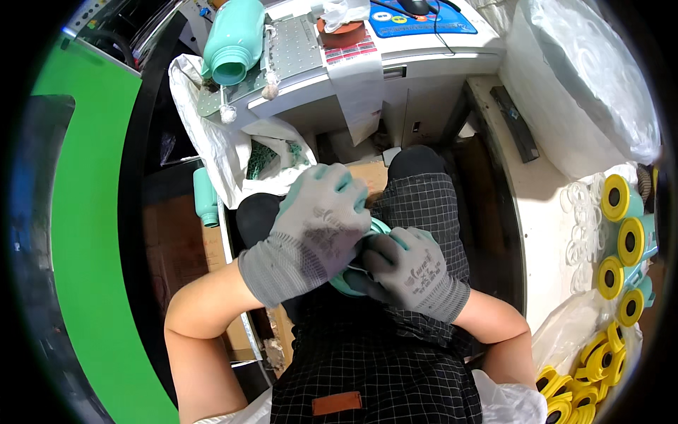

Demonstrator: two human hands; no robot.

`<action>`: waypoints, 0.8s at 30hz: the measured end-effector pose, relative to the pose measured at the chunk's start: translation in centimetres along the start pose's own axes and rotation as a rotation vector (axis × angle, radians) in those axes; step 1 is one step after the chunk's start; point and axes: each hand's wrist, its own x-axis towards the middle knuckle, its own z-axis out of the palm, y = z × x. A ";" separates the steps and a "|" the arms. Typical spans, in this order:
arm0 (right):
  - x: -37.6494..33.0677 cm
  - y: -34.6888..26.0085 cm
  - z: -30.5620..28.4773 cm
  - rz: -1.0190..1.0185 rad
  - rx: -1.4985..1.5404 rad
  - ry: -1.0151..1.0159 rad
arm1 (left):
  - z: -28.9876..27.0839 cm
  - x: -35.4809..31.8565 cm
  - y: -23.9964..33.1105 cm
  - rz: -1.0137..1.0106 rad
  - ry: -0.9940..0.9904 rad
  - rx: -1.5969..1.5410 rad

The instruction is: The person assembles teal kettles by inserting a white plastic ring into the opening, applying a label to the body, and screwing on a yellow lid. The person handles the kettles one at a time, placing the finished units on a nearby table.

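Over my lap, both hands work close together in grey knit gloves with teal palms. Between them is a teal plastic bottle (343,284), mostly hidden; only parts of its rounded edge show. My left hand (325,212) is closed in a fist over its far left side, and whatever lies in those fingers is covered. My right hand (409,268) curls its fingers at the bottle's right side, gripping it. Ahead, a larger teal bottle (233,42) lies on its side with its open mouth toward me.
A white sack (212,155) with green scraps hangs ahead left, near another teal bottle (205,198). A grey cabinet (438,92) stands ahead. Along the right bench (551,233) are clear rings (585,226), teal bottles with yellow ends (631,242) and yellow parts (593,364).
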 end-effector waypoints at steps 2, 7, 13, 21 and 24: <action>-0.8 0.2 0.0 0.005 -0.016 0.011 | 0.1 0.7 -0.2 0.032 -0.161 -0.125; -1.9 0.5 0.2 0.009 0.028 0.083 | 0.3 1.0 0.7 -0.020 -0.187 -0.126; -7.2 2.1 1.9 -0.094 0.026 0.290 | 1.1 3.1 0.1 -0.046 -0.093 -0.746; -14.5 1.0 -1.8 -0.037 0.025 0.068 | 22.5 11.2 -14.2 -1.024 0.306 -1.244; -13.4 0.9 -3.9 -0.034 0.113 0.016 | 29.3 13.8 -21.2 -0.986 0.361 -0.993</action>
